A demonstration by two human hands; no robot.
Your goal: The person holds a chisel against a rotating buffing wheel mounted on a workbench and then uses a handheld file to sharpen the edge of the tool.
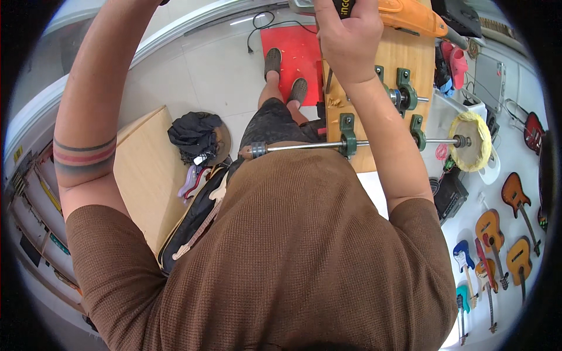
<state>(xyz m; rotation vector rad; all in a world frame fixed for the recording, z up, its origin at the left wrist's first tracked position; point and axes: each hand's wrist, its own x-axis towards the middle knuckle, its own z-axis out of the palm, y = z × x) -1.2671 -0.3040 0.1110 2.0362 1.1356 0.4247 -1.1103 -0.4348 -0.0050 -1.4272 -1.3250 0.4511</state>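
Note:
My right hand (350, 35) is at the top centre, wrapped round a black tool (344, 7), only partly visible, beside an orange tool body (413, 17) at the wooden bench (339, 76). My left forearm reaches up the left side; that hand is out of frame. Below my right hand, green bearing blocks (348, 134) carry steel shafts (319, 146) along the bench, the front one crossing in front of my body. A pale disc with a fluffy yellow rim (468, 140) is on that shaft's right end.
A red mat (301, 47) lies under my feet, near a loose cable (263, 23). At left are a plywood box (140, 187), dark bundled cloth (193, 134) and an open guitar case (170, 260). Several guitars (518, 260) and a black amplifier (451, 196) are at right.

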